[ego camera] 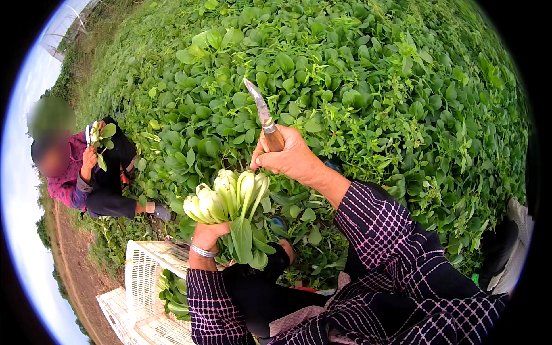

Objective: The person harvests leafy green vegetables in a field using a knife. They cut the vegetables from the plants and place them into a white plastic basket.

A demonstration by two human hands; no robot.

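My left hand (211,236) grips a bunch of bok choy (226,196), its pale stem bases turned up and its green leaves hanging below my fist. In my right hand (286,151) is a curved knife (260,103) with a wooden handle and a metal collar. The blade points up and away from the bunch, with some stain on it. My right fingers are close above the pale stems; whether they touch is hard to tell. Leaves and stems hide most of my left fingers.
Dense leafy greens (345,99) with weeds among them cover the ground ahead. At the lower left stands a white slatted plastic crate (142,276) with cut bok choy (176,297) in it. Another person (69,189) sits to the left, holding a plant. Bare soil (75,250) lies beyond the crate.
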